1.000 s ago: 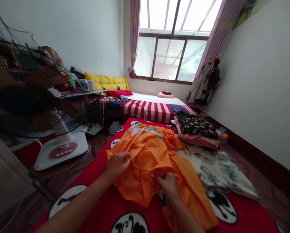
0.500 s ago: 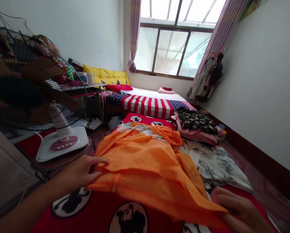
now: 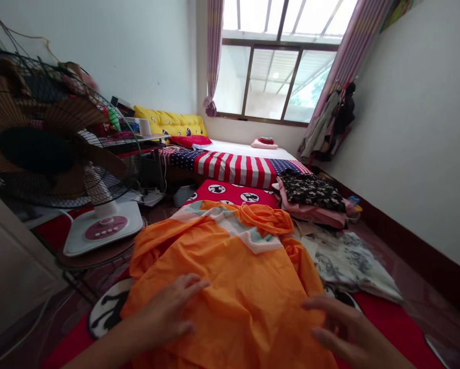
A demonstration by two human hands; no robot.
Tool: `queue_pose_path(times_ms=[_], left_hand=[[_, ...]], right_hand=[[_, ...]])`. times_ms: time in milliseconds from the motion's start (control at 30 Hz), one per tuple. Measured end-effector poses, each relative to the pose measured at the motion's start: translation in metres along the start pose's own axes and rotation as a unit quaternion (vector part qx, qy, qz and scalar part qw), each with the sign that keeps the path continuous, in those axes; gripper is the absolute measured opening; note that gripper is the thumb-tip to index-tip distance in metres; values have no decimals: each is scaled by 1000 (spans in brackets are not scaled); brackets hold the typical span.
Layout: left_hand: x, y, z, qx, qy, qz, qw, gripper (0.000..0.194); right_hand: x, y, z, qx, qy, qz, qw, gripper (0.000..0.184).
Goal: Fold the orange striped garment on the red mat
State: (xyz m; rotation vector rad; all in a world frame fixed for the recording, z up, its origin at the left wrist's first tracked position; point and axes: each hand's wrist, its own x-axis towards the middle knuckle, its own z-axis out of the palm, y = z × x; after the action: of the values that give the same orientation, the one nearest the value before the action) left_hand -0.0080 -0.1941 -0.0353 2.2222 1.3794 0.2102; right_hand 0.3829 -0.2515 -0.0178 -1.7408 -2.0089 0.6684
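An orange hooded jacket (image 3: pixel 233 277) with a white and grey-green band across its chest lies spread on a red cloth (image 3: pixel 372 323) printed with black and white round figures. The hood points away from me, and the lower end runs out of view at the bottom. Over the jacket's left side is my left hand (image 3: pixel 172 307), fingers apart and holding nothing. My right hand (image 3: pixel 341 328) is at the right edge of the jacket, its fingers spread and slightly curled, with nothing in them. Whether either hand touches the fabric, I cannot tell.
On the left an electric fan (image 3: pixel 102 228) stands on a round stool. Folded clothes, with a black floral one (image 3: pixel 310 189) on top, lie at the far right beside a white patterned garment (image 3: pixel 356 264). Behind is a bed (image 3: pixel 230 169) under a window.
Both hands have let go of the jacket's lower edge and moved inward. The jacket now lies flatter and reaches nearer to me, with its chest band more exposed.
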Motion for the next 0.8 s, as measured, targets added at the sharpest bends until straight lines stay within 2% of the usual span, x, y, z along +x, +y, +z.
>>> queue_pose_path(times_ms=[67, 100, 133, 200, 233, 267, 300, 400, 467, 533, 600, 667, 733, 800], left_hand=[[1, 7, 5, -2, -49, 40, 998, 52], [1, 10, 4, -10, -93, 59, 994, 43], [1, 12, 0, -23, -157, 78, 984, 35], [5, 16, -12, -61, -296, 114, 947, 28], [12, 17, -19, -79, -336, 130, 930, 27], [21, 18, -26, -90, -341, 144, 925, 26], [35, 19, -33, -92, -309, 153, 934, 26], [99, 17, -48, -57, -87, 166, 981, 28], [154, 12, -54, -7, 71, 157, 985, 35], [207, 5, -56, 36, 160, 89, 982, 47], [250, -3, -54, 45, 189, 49, 980, 58], [278, -11, -47, 39, 194, 31, 980, 66], [294, -19, -39, 29, 193, 19, 981, 63], [301, -28, -34, 16, 191, 12, 981, 44]], right_hand=[[24, 2, 3, -31, 18, 19, 999, 41], [33, 5, 6, -46, 21, 29, 998, 39], [42, 9, 9, -60, 9, 38, 997, 34], [57, 19, 12, -72, -24, 53, 996, 20], [66, 23, 11, -73, -30, 58, 995, 18], [75, 27, 9, -72, -17, 62, 995, 19], [86, 29, 6, -71, 11, 65, 995, 21], [125, 28, -3, -78, 107, 68, 989, 40], [151, 22, -4, -103, 130, 73, 983, 56], [173, 16, 0, -154, 139, 87, 974, 68], [190, 11, 6, -216, 148, 105, 959, 74], [203, 9, 10, -263, 158, 116, 945, 71], [215, 9, 11, -273, 159, 108, 943, 52], [229, 12, 5, -203, 151, 89, 963, 23]])
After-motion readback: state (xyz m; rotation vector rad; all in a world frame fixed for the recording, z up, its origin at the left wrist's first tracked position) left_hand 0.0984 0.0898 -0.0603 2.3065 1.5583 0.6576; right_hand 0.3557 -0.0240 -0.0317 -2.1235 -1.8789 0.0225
